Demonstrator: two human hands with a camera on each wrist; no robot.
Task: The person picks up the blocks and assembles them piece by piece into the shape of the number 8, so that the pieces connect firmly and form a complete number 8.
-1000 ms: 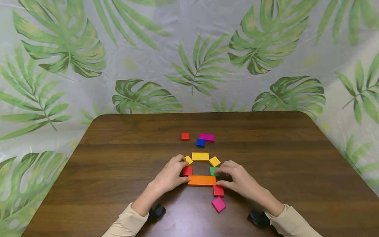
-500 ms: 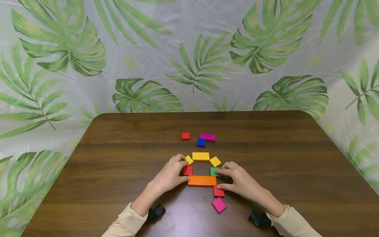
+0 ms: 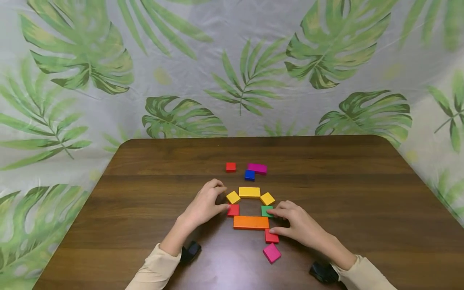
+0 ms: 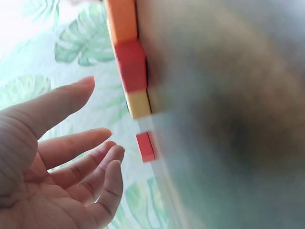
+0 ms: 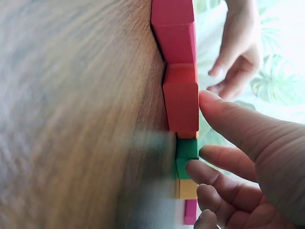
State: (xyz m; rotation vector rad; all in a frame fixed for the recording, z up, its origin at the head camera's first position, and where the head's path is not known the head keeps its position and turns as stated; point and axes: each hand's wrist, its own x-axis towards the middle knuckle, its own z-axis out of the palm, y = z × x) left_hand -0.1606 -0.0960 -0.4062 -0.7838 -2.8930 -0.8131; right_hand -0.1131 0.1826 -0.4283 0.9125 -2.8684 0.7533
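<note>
My left hand [image 3: 206, 204] hovers left of the block outline, fingers loosely bent and holding nothing; the left wrist view shows a gap between its fingertips and the blocks. Nearest to it are a red block [image 3: 233, 210] and a tilted yellow block [image 3: 233, 197]. On the other side, my right hand [image 3: 299, 221] rests its thumb tip on a second red block [image 5: 181, 106]. Its fingertips touch the green block [image 3: 267, 211]. Between the hands lies a long orange block [image 3: 251, 222], with the green block and the first red block behind its ends.
A yellow bar [image 3: 249, 192] and a second tilted yellow block [image 3: 267, 198] close the outline at the back. A pink block [image 3: 272, 253] lies in front. Farther back are a small red block [image 3: 230, 167], a blue block [image 3: 249, 175] and a magenta bar [image 3: 257, 168] on the wooden table [image 3: 145, 181].
My left hand has lifted off the blocks and drawn back, uncovering the left yellow block. My right thumb has shifted from the orange block's end onto the red block. The head view has turned slightly.
</note>
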